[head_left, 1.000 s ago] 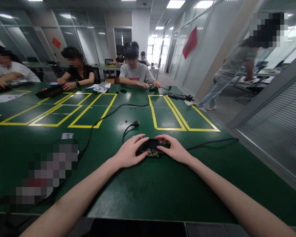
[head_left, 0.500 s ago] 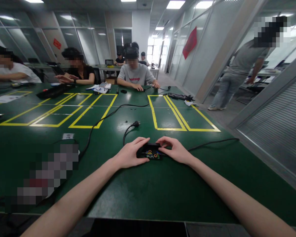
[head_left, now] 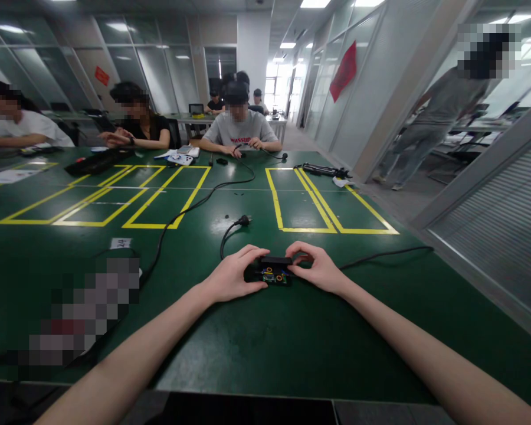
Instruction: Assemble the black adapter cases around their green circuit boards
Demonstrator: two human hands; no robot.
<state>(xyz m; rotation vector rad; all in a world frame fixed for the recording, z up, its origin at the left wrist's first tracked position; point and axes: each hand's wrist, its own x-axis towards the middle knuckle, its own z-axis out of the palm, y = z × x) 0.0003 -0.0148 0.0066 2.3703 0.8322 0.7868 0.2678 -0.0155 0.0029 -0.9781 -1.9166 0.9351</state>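
Note:
My left hand (head_left: 233, 275) grips the left end of an opened black adapter case (head_left: 277, 260), thumb at the near side and fingers over the far side. Inside it shows a small green circuit board (head_left: 274, 276) with two copper-coloured rings. At the right end, my right hand (head_left: 319, 269) is closed in a pinch on the case's upper black part, which stands tilted up behind the board. The fingertips partly hide the contact. A black cable (head_left: 380, 256) runs off to the right from under this hand. Behind the left hand a power plug (head_left: 245, 221) lies on its cord.
Yellow tape outlines (head_left: 307, 230) mark the green table (head_left: 256, 348). A blurred-out long object (head_left: 92, 307) lies at the left, beside a tag (head_left: 121, 243). Farther back are a black tripod-like thing (head_left: 323, 171) and a black tray (head_left: 97, 162). Several people sit opposite; another person walks at the right.
The case's upper black part has tilted up and shows more clearly behind the board. My right hand has shifted slightly; the left stays in place. Across the table, a person's hands have lifted a cable.

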